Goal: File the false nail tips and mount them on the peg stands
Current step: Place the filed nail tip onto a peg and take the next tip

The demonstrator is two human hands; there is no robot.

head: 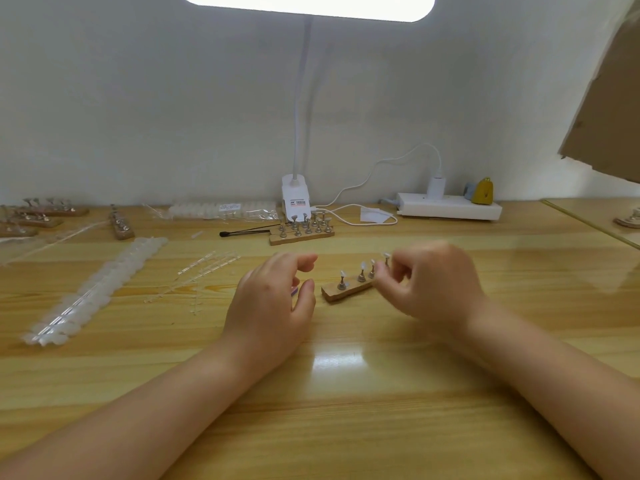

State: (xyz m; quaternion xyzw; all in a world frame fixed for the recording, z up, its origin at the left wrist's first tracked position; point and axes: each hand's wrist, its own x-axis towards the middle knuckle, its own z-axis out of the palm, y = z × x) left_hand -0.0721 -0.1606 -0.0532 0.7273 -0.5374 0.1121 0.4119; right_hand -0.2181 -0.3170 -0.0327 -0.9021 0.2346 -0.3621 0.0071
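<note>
Four metal pegs can be made out on the wooden peg stand (349, 289) lying on the desk (346, 393) between the two hands, each peg seemingly capped with a pale nail tip (363, 266). The right hand (433, 282) is curled at the far end of the stand, its fingertips pinched at the last peg; what is pinched there cannot be told for certain. The left hand (273, 299) is held just beside the stand's near end, fingers loosely bent, with something small and purple (294, 291) glimpsed beneath it, possibly a file. The mounting step is judged to be in hand. Next, a fresh tip from the strips (93, 289) at the left would be needed.
</note>
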